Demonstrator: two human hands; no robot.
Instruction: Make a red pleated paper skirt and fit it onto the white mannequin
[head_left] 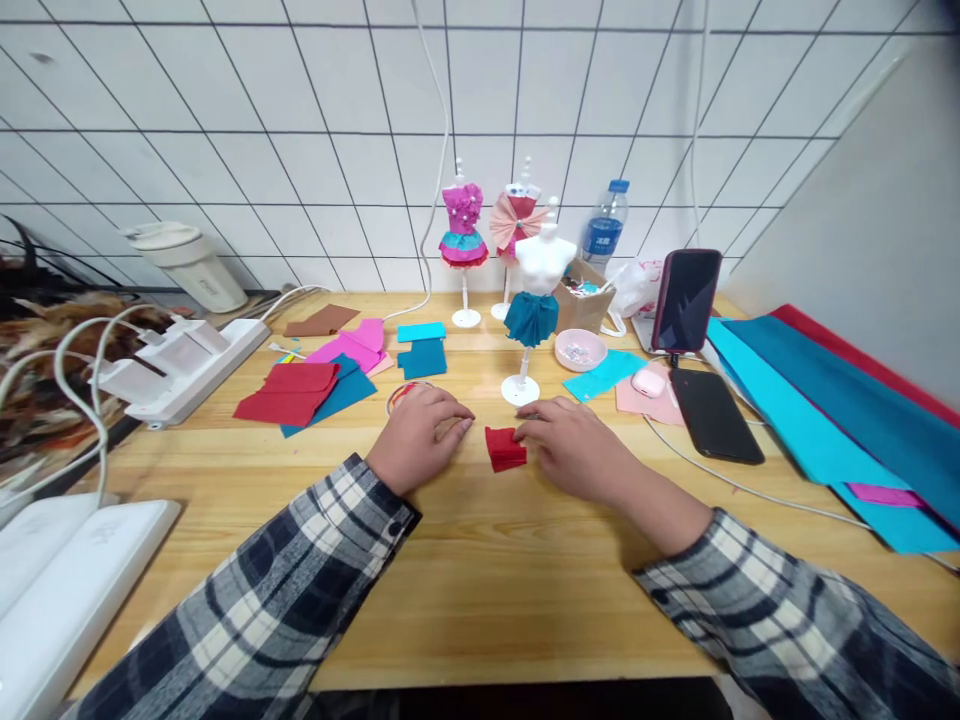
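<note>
A small folded piece of red felt (505,449) lies on the wooden table (480,590) between my hands. My right hand (574,448) rests just right of it, fingers curled, fingertips touching its upper right edge. My left hand (417,430) lies left of it with fingers bent down on the table, apart from the felt, near a thin ring (400,394). Just behind stands a white doll mannequin (534,300) wearing a teal pleated skirt.
Two dressed mannequins (463,228) stand at the back. Felt pieces in red, pink and teal (315,385) lie at left; blue sheets (832,400) at right. A propped phone (684,298), a black phone (714,414), a bead bowl (580,350), a bottle (604,228) and power strips (180,365) surround.
</note>
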